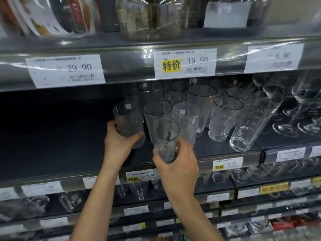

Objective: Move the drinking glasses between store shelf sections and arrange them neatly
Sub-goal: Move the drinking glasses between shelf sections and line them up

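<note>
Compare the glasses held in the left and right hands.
The left glass, in the left hand, is over the shelf and looks greyish; the right glass, in the right hand, is before the shelf edge and looks clear. Both are tumblers gripped near the base.

Clear glasses (225, 117), dark shelf (52, 136), yellow-and-white price tags (185, 62).

shelf (52, 136): dark board | rail (125, 66): grey metal | price tags (66, 70): 29.90, 19.90 | light: glare on rail

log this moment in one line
left hand: holds left glass | right hand: holds front glass | tall glass: tilted at right
</note>
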The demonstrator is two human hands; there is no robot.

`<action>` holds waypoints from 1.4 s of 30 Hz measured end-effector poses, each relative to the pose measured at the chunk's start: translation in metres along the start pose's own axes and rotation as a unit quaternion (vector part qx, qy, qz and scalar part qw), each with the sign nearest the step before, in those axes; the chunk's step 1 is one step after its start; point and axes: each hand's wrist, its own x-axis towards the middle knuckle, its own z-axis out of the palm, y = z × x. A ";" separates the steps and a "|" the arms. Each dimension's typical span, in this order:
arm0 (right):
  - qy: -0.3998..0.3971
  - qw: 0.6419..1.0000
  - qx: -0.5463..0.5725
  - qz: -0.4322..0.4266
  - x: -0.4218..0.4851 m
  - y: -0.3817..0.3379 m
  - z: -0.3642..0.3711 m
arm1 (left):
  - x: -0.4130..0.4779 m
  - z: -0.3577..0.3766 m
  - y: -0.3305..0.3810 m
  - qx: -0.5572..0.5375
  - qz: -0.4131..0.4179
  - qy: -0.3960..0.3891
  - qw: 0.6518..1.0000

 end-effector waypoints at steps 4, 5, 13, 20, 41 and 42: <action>-0.025 0.998 0.062 -0.006 -0.002 -0.004 -0.013 | -0.027 -0.013 0.006 0.008 0.024 0.045 0.999; -0.032 0.996 0.088 -0.002 -0.002 -0.006 -0.017 | -0.034 -0.017 0.008 0.003 0.030 0.057 0.998; -0.176 0.916 0.355 0.059 -0.013 -0.022 -0.037 | -0.094 -0.056 0.026 -0.113 0.037 0.137 0.983; -0.342 0.841 0.411 0.086 -0.042 -0.034 -0.025 | -0.149 -0.102 0.020 -0.244 0.016 0.189 0.951; -0.545 0.732 0.404 0.065 -0.167 -0.164 0.071 | -0.211 -0.285 -0.022 -0.190 -0.019 0.321 0.928; -0.541 0.737 0.401 0.062 -0.174 -0.172 0.079 | -0.208 -0.297 -0.027 -0.189 -0.022 0.317 0.929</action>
